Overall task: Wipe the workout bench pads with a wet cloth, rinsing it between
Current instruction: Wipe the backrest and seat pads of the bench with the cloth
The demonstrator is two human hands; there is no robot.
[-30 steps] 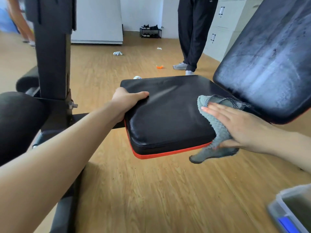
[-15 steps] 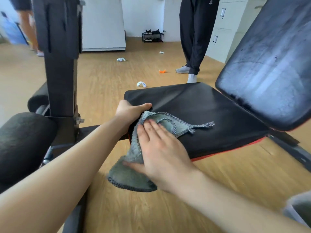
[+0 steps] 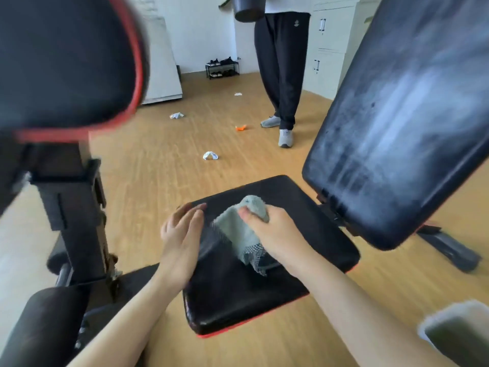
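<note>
Now the right hand (image 3: 275,234) has bunched the cloth (image 3: 244,231) up above the bench (image 3: 264,295) seat; it looks lifted. Left hand (image 3: 181,231) hangs open beside it. Spread it flat before wiping again.

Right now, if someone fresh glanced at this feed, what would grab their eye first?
The right hand bunching the grey cloth in its grip above the black seat pad, centre frame, with the left hand open beside it. Next, the big tilted back pad at right, streaked with grey smears. Behind, a bystander's dark trousers and paper scraps on the wood floor.
</note>
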